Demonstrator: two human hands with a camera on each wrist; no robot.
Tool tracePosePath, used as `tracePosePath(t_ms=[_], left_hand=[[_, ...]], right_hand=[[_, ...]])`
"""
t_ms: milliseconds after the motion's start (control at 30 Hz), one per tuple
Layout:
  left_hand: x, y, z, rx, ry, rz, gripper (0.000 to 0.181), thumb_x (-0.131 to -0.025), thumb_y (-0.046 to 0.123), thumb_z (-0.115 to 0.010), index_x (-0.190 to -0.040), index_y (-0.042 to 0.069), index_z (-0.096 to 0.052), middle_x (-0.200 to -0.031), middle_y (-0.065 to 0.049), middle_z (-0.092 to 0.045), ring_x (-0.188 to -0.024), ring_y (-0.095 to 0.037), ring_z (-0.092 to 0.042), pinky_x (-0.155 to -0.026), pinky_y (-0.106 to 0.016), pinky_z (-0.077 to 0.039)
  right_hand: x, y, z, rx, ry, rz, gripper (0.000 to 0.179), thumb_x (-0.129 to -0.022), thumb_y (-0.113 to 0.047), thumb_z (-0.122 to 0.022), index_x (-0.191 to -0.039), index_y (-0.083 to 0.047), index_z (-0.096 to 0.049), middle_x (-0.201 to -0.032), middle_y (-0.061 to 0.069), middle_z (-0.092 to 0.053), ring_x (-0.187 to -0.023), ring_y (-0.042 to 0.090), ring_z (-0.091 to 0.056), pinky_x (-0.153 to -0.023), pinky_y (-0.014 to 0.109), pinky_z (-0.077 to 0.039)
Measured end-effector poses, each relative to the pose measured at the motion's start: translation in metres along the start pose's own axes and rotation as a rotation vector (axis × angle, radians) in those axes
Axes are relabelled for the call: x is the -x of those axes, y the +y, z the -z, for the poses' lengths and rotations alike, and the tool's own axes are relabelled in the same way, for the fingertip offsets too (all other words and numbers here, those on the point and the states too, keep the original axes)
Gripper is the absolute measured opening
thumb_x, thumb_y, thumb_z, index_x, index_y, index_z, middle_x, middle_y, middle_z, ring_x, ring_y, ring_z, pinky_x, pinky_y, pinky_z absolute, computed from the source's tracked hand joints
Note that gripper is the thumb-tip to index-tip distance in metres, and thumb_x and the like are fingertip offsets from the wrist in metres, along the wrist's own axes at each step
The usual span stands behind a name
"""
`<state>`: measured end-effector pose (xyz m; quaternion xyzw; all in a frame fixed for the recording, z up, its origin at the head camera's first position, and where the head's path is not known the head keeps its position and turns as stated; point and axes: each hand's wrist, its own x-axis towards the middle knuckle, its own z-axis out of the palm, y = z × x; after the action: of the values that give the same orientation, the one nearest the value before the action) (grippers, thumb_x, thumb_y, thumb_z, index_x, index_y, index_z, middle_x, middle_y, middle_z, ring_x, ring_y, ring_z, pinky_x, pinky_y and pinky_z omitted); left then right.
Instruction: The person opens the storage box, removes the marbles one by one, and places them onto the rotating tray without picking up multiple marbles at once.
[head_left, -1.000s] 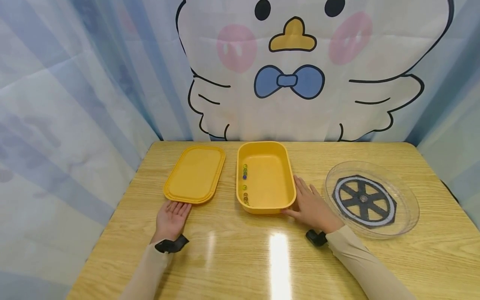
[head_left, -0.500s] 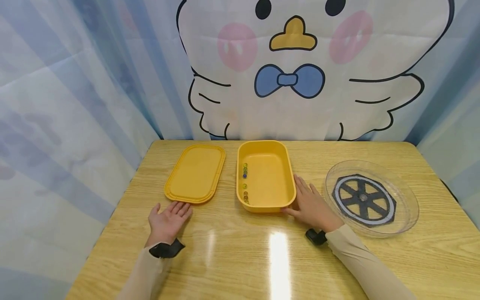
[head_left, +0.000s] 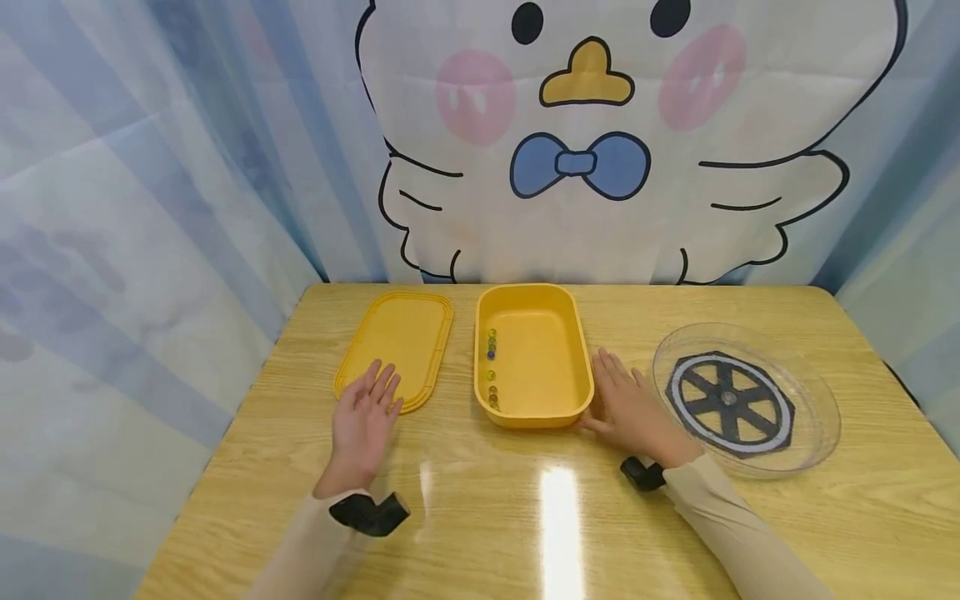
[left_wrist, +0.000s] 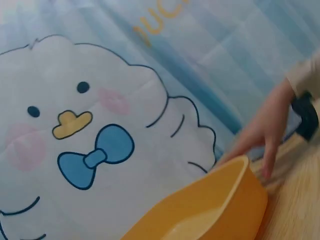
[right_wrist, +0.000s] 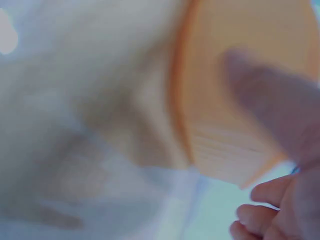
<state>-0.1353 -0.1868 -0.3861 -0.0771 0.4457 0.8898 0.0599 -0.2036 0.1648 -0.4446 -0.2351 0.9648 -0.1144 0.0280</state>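
Note:
A yellow rectangular tub (head_left: pixel 538 354) stands at the middle of the table. Several small glass marbles (head_left: pixel 491 356) lie in a row along its left inner side. My right hand (head_left: pixel 637 417) is at the tub's right side with its fingers extended, close to the wall. Blurred in the right wrist view, the thumb (right_wrist: pixel 280 105) overlaps the tub's wall. My left hand (head_left: pixel 362 429) is palm up with straight fingers, holding nothing. Its fingertips overlap the near edge of a flat yellow lid (head_left: pixel 411 337). In the left wrist view, the tub (left_wrist: pixel 215 205) shows its raised corner.
To the right of my right hand sits a round clear plastic dish (head_left: pixel 813 417) with a black and white wheel pattern (head_left: pixel 727 398) in it. Behind the wooden table (head_left: pixel 480 508) hangs a curtain (head_left: pixel 480 208) with a cartoon bird. The lid lies left of the tub.
My left hand went from beside the lid's near edge to over it, fingers spread then drawn closer together. My right hand shifted slightly right, away from the tub wall. Tub and marbles stayed put.

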Motion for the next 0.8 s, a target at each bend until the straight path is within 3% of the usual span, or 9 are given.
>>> tracePosePath(t_ms=[133,233,367,500,633,800], left_hand=[[-0.011,-0.008,-0.019,-0.508,-0.065,-0.079,0.057,-0.102,0.018,-0.028,-0.153,0.010,-0.002,-0.160,-0.007,0.001,-0.148,-0.024,0.002,-0.120,-0.046,-0.002],[-0.024,-0.017,-0.032,-0.880,-0.124,-0.133,0.062,-0.100,0.018,-0.038,-0.153,0.011,-0.007,-0.160,-0.007,-0.001,-0.148,-0.026,0.001,-0.119,-0.051,-0.005],[-0.046,-0.032,-0.046,-1.339,-0.204,-0.227,0.068,-0.099,0.024,-0.044,-0.152,0.004,-0.005,-0.159,-0.014,-0.001,-0.147,-0.031,0.002,-0.118,-0.054,-0.004],[-0.066,-0.049,-0.050,-1.744,-0.238,-0.276,0.074,-0.099,0.034,-0.044,-0.150,-0.001,-0.006,-0.158,-0.019,-0.002,-0.147,-0.035,0.002,-0.117,-0.057,-0.003],[-0.079,-0.062,-0.047,-1.993,-0.244,-0.271,0.077,-0.098,0.042,-0.042,-0.151,-0.001,-0.007,-0.158,-0.018,-0.003,-0.147,-0.032,0.001,-0.118,-0.055,-0.004],[-0.085,-0.069,-0.043,-2.048,-0.256,-0.250,0.076,-0.098,0.043,-0.041,-0.151,0.000,-0.006,-0.158,-0.016,-0.004,-0.148,-0.030,-0.001,-0.119,-0.052,-0.003]], right_hand=[[0.003,-0.001,0.017,0.040,0.017,0.008,0.077,-0.090,-0.020,-0.060,-0.146,0.010,-0.016,-0.154,0.028,-0.015,-0.141,0.043,-0.019,-0.111,0.062,-0.021],[0.001,-0.003,0.023,0.056,0.066,0.013,0.065,-0.094,-0.012,-0.052,-0.146,0.011,-0.019,-0.153,0.028,-0.018,-0.141,0.042,-0.021,-0.110,0.061,-0.023],[-0.006,-0.007,0.020,0.007,0.099,0.000,0.064,-0.099,-0.026,-0.044,-0.147,0.007,-0.019,-0.154,0.024,-0.018,-0.143,0.038,-0.018,-0.113,0.059,-0.019],[-0.012,-0.012,0.013,-0.011,0.082,-0.002,0.071,-0.099,-0.041,-0.040,-0.149,0.004,-0.016,-0.157,0.020,-0.013,-0.145,0.036,-0.013,-0.115,0.058,-0.014],[-0.013,-0.014,0.005,-0.007,0.075,0.004,0.072,-0.099,-0.042,-0.041,-0.149,0.003,-0.016,-0.157,0.019,-0.011,-0.146,0.035,-0.012,-0.115,0.058,-0.013],[-0.012,-0.013,0.001,0.017,0.090,0.014,0.068,-0.099,-0.036,-0.043,-0.148,0.003,-0.019,-0.156,0.019,-0.015,-0.145,0.036,-0.015,-0.115,0.057,-0.016]])
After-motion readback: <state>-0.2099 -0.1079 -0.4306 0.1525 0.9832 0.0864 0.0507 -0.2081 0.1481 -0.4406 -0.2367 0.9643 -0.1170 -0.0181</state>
